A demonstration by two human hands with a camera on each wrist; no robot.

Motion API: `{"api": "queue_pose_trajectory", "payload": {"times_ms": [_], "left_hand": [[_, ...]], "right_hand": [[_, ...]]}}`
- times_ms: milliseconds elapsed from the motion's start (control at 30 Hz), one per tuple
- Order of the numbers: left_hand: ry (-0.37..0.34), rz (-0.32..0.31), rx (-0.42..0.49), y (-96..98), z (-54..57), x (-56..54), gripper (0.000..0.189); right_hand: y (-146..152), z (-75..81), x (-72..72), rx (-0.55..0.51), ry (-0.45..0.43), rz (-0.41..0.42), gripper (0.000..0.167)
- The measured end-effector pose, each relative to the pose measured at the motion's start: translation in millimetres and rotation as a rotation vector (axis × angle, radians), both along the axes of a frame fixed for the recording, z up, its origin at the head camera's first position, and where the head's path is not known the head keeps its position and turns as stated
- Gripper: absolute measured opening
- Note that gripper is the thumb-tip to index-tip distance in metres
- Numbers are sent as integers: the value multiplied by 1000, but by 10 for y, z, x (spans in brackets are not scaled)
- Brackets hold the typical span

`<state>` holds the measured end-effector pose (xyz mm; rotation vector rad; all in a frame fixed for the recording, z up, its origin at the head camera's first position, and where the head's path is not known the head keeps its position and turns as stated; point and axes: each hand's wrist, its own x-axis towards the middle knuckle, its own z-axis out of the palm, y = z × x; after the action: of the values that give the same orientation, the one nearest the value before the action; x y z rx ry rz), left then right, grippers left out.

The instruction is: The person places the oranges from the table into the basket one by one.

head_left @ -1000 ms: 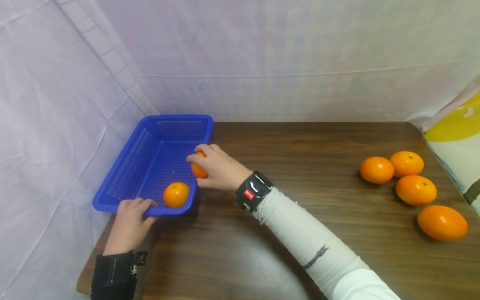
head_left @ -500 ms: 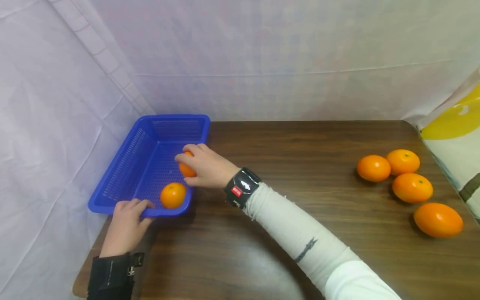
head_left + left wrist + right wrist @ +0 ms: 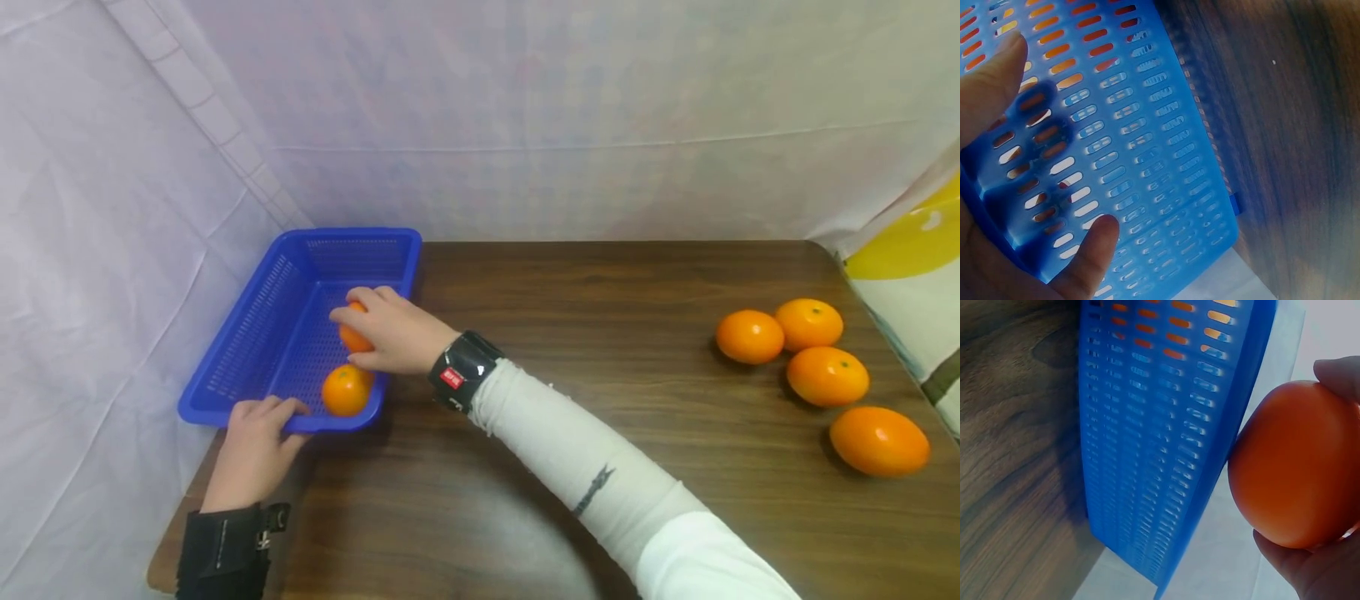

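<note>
A blue plastic basket [image 3: 247, 321] with slotted walls stands at the left of the table. My left hand [image 3: 251, 457] grips its near rim, fingers over the edge and thumb outside; the left wrist view shows fingers against the slotted wall [image 3: 1141, 144]. With curled fingers and thumb, my right hand [image 3: 401, 333] holds an orange [image 3: 352, 336] over the basket's right side. In the right wrist view that orange [image 3: 1291, 469] appears beside the rim; whether they touch I cannot tell. Another orange [image 3: 347, 391] lies in the basket's near right corner.
Several more oranges [image 3: 827, 377] lie on the right part of the brown wooden table [image 3: 570, 333]. White cloth [image 3: 562, 108] hangs behind and to the left of the table. A yellow patterned cloth [image 3: 911, 242] shows beyond the right edge.
My right hand has moved left with its orange, from the basket's right rim to over its inside. My left hand keeps its grip on the near rim.
</note>
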<state>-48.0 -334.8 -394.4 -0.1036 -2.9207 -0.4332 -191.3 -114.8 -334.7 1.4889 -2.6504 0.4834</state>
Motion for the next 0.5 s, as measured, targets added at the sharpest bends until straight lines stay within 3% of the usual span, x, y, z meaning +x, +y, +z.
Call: {"api": "queue_pose_trajectory", "payload": {"times_ms": [500], "left_hand": [[-27, 10, -19, -6, 16, -10, 16]], "right_hand": [[-255, -50, -1, 74, -30, -7, 58]]}}
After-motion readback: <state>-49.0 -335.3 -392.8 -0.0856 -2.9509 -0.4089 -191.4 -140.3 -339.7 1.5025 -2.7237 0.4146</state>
